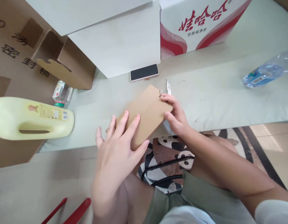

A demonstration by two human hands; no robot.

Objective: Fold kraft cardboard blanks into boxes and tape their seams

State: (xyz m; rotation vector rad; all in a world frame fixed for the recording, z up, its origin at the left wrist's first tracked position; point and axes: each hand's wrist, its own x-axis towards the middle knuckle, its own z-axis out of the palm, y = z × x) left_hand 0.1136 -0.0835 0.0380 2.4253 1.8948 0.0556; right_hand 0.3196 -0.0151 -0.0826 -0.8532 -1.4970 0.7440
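Observation:
A small brown cardboard box (144,113) lies slantwise near the front edge of the cloth-covered table. My left hand (118,143) rests on its left part with the fingers spread; the thumb lies along the near edge. At the box's right end, my right hand (176,116) grips the edge, index finger at the far corner and thumb at the near one. The flaps at that end are partly hidden by my fingers. Just beyond my right hand lies a slim utility knife (168,87).
Behind the box are a phone (144,73), a white carton (125,46) and a red-and-white carton (200,26). A water bottle (265,73) lies right. On the left are a yellow jug (50,107), a small bottle (63,93) and an open cardboard box (76,65).

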